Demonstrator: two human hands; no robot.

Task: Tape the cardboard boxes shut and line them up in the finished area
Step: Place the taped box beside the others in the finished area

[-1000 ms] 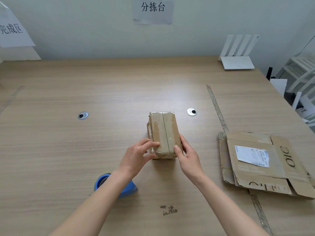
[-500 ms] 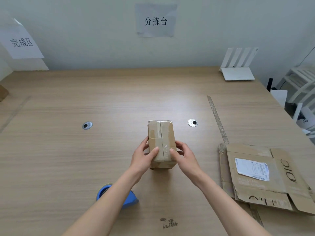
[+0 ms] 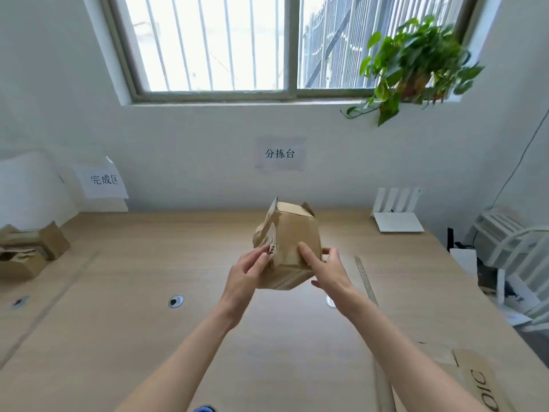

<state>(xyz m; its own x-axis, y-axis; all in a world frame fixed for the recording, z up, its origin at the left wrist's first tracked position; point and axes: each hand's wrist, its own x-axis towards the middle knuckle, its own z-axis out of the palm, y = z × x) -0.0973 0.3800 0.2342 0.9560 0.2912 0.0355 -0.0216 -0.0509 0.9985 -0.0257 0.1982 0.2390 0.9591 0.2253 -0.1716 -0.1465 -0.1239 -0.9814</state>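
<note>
The small cardboard box [image 3: 292,248] is tilted in the air above the wooden table [image 3: 118,322], held between both hands with loose flaps sticking up at its far end. The left hand [image 3: 245,278] grips its left side, fingertips pinching near a peeling label, while the right hand [image 3: 329,270] holds the right side, thumb pressed on the near face and fingers wrapped behind. Far left of the fingers, other boxes [image 3: 26,251] sit below the finished-area sign [image 3: 104,179].

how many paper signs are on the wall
2. One paper sign hangs on the wall straight ahead, below the window. The other paper sign is further left, near the corner, above the table's far edge. More may lie outside the view.
</note>
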